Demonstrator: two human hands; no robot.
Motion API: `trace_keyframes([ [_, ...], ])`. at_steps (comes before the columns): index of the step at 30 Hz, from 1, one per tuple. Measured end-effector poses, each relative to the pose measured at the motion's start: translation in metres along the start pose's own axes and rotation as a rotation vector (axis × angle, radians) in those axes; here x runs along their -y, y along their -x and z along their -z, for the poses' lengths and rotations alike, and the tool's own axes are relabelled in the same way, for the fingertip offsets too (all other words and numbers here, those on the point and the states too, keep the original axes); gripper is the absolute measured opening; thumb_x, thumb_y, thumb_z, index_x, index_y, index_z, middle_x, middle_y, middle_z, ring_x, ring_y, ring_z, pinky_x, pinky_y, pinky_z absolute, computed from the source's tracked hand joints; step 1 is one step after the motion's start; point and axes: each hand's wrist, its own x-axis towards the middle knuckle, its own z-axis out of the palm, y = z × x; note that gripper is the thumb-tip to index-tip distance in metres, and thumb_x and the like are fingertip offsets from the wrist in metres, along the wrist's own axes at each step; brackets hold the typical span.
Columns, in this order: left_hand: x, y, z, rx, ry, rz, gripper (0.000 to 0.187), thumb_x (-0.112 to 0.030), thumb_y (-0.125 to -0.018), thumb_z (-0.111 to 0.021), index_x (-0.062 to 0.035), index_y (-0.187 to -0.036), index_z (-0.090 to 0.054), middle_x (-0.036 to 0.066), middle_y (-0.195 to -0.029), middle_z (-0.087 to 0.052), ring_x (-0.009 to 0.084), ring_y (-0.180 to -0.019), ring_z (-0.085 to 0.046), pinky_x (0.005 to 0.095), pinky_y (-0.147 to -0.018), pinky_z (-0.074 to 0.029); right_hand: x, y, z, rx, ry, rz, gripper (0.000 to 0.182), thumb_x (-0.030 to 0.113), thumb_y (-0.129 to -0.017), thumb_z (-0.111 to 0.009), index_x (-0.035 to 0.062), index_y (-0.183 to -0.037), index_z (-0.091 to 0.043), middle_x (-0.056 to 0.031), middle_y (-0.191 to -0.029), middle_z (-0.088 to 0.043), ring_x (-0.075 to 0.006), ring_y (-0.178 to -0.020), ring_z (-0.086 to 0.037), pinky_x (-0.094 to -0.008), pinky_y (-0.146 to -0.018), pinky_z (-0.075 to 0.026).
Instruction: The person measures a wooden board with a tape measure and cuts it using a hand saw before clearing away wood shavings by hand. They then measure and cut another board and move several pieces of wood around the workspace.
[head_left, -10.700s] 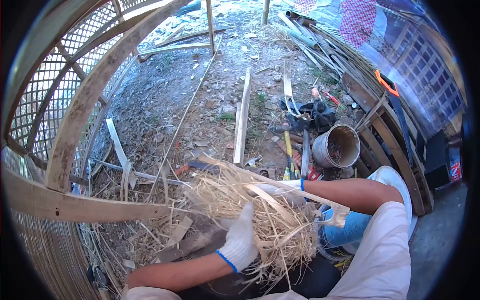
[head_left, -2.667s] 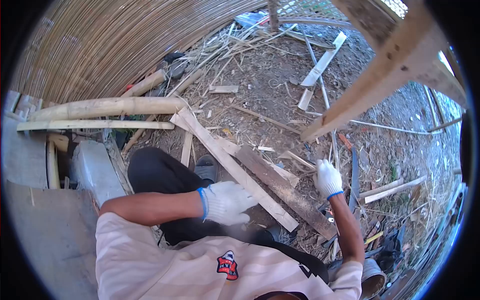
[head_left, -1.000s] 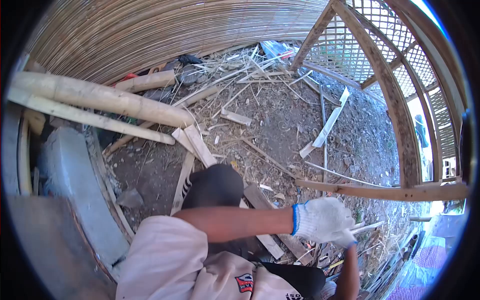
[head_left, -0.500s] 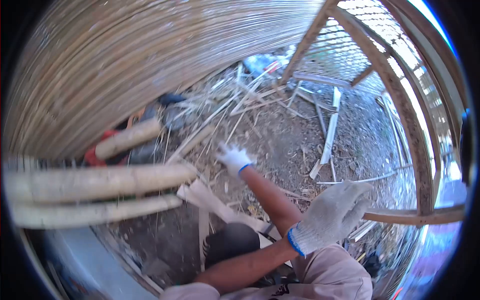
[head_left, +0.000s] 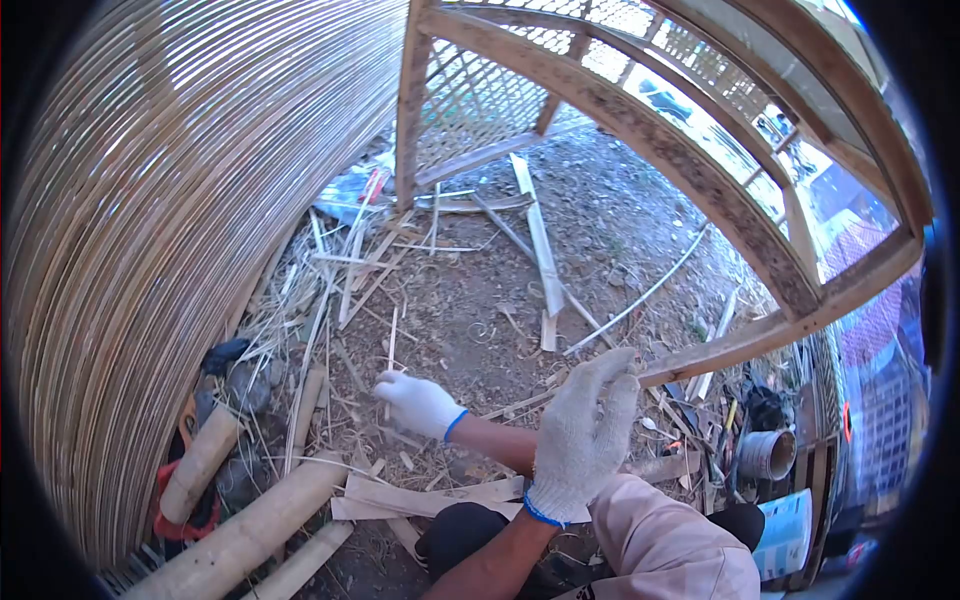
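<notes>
My left hand [head_left: 590, 425], in a greyish glove with a blue cuff, is raised at the lower centre. Its fingers and thumb close round the near end of a wooden frame bar [head_left: 735, 345]. Beyond my left wrist, my right hand [head_left: 415, 402] in a white glove reaches leftward, low over the littered ground. Its fingers are pinched at a thin pale strip [head_left: 393, 335] that stands up from them. Flat split pieces of bamboo [head_left: 430, 497] lie just below my right hand.
A curved slatted wall [head_left: 200, 230] rises at the left. Thick bamboo poles [head_left: 245, 530] lie at the lower left, near dark and red items. Wood strips [head_left: 540, 235] lie on the dirt ahead. A metal can [head_left: 767, 455] and a light-blue container [head_left: 785, 535] are at the lower right.
The view has turned to the right. My right hand's fingers were spread before and are now closed at the thin strip. My left hand remains at the frame bar.
</notes>
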Motion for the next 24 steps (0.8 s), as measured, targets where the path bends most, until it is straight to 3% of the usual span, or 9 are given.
trace_keyframes([
  [2, 0.001, 0.003, -0.007, 0.025, 0.033, -0.011, 0.03, -0.015, -0.105, -0.064, -0.0017, -0.132, -0.068, 0.018, -0.122, -0.073, 0.0329, -0.113, -0.071, 0.0409, -0.098, -0.054, 0.016, 0.016, 0.049, -0.151, -0.029, 0.038, 0.034, 0.012, -0.091, -0.069, 0.0108, -0.125, -0.066, -0.0169, -0.125, -0.068, -0.0406, -0.108, -0.069, -0.0465, -0.095, -0.056],
  [3, 0.001, 0.006, -0.009, 0.045, 0.055, -0.013, 0.03, -0.015, -0.106, -0.062, -0.0001, -0.131, -0.068, 0.017, -0.123, -0.073, 0.0295, -0.116, -0.07, 0.0383, -0.101, -0.053, 0.027, 0.031, 0.073, -0.276, -0.008, 0.091, 0.026, 0.008, -0.093, -0.066, 0.0076, -0.118, -0.069, -0.0126, -0.123, -0.07, -0.036, -0.106, -0.071, -0.043, -0.095, -0.057],
  [5, -0.006, 0.009, -0.016, 0.08, 0.081, -0.039, 0.03, -0.015, -0.107, -0.06, 0.0012, -0.13, -0.069, 0.016, -0.123, -0.073, 0.0256, -0.118, -0.069, 0.0355, -0.104, -0.051, 0.039, 0.064, 0.116, -0.316, -0.076, 0.098, 0.027, 0.008, -0.093, -0.067, 0.0064, -0.121, -0.069, -0.0111, -0.123, -0.071, -0.0269, -0.108, -0.072, -0.0384, -0.094, -0.057],
  [9, -0.04, 0.018, -0.026, 0.164, 0.036, -0.065, 0.03, -0.015, -0.106, -0.06, -0.0018, -0.131, -0.07, 0.013, -0.12, -0.073, 0.0241, -0.117, -0.067, 0.0353, -0.107, -0.048, 0.066, 0.149, 0.196, -0.213, -0.189, -0.239, 0.029, 0.013, -0.096, -0.074, 0.0063, -0.124, -0.072, -0.0099, -0.122, -0.075, -0.0145, -0.112, -0.069, -0.0329, -0.097, -0.056],
  [11, -0.042, 0.027, -0.038, 0.198, 0.177, 0.041, 0.03, -0.016, -0.105, -0.06, -0.0034, -0.131, -0.071, 0.013, -0.121, -0.073, 0.0243, -0.118, -0.067, 0.0363, -0.107, -0.048, 0.055, 0.198, 0.231, -0.137, -0.13, -0.236, 0.031, 0.013, -0.095, -0.074, 0.0067, -0.125, -0.072, -0.0087, -0.118, -0.075, -0.0164, -0.109, -0.07, -0.0347, -0.096, -0.056],
  [15, -0.051, 0.027, -0.047, 0.233, 0.1, -0.036, 0.032, -0.019, -0.109, -0.059, -0.0015, -0.134, -0.067, 0.015, -0.119, -0.074, 0.0249, -0.111, -0.072, 0.0373, -0.095, -0.055, 0.092, 0.285, 0.294, -0.08, 0.083, -0.279, 0.032, 0.018, -0.097, -0.069, 0.0059, -0.127, -0.069, -0.0128, -0.12, -0.074, -0.0269, -0.114, -0.071, -0.0408, -0.101, -0.055],
  [18, -0.06, 0.026, -0.05, 0.242, 0.08, 0.022, 0.033, -0.022, -0.112, -0.055, -0.0022, -0.134, -0.068, 0.013, -0.119, -0.074, 0.0206, -0.11, -0.071, 0.0348, -0.094, -0.055, 0.127, 0.319, 0.313, 0.282, 0.308, -0.456, 0.026, 0.021, -0.098, -0.063, 0.01, -0.12, -0.07, -0.0135, -0.111, -0.073, -0.0322, -0.106, -0.072, -0.0426, -0.096, -0.055],
  [21, -0.068, 0.029, -0.056, 0.241, 0.156, 0.243, 0.034, -0.024, -0.113, -0.052, -0.0026, -0.134, -0.068, 0.01, -0.119, -0.073, 0.0156, -0.106, -0.069, 0.0319, -0.092, -0.054, 0.095, 0.379, 0.304, 0.31, 0.363, -0.453, 0.022, 0.02, -0.096, -0.06, 0.0119, -0.114, -0.071, -0.0134, -0.105, -0.072, -0.0349, -0.101, -0.071, -0.0447, -0.093, -0.055],
  [24, -0.053, 0.029, -0.063, 0.216, 0.28, 0.295, 0.036, -0.026, -0.115, -0.05, -0.0028, -0.136, -0.068, 0.007, -0.118, -0.072, 0.0118, -0.102, -0.067, 0.0298, -0.089, -0.053, 0.077, 0.424, 0.349, 0.161, 0.251, -0.709, 0.028, 0.019, -0.088, -0.064, 0.0119, -0.113, -0.076, -0.0106, -0.104, -0.078, -0.0259, -0.098, -0.075, -0.039, -0.092, -0.058],
])
